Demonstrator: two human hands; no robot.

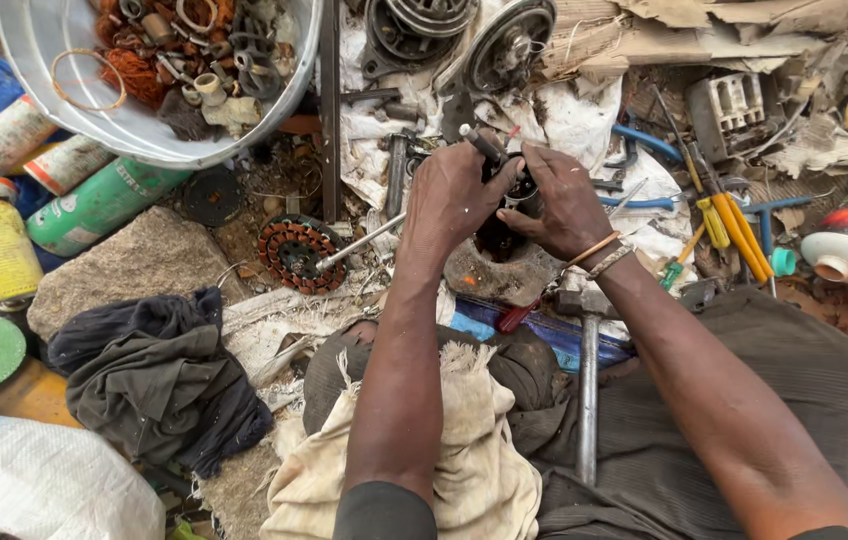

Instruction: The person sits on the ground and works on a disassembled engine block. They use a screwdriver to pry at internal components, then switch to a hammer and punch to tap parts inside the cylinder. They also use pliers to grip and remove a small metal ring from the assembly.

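Left hand (452, 195): grip closed around a dark rod-like tool (484, 145).
Right hand (562, 205): grip holding dark round part (504, 235).
Hammer (587, 390): at 6 o'clock.
Yellow screwdrivers (734, 225): at 3 o'clock.

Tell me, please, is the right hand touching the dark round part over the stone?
Touching. The head view shows the right hand with its fingers curled onto the dark round part, no gap between them; the left hand grips it too.

Spray cans (64, 200) left, under the metal bowl (39, 60). Stone (134, 265) beside them, cloth (159, 375) in front. Screwdrivers (734, 225) far right. Hammer (587, 385) on the lap.
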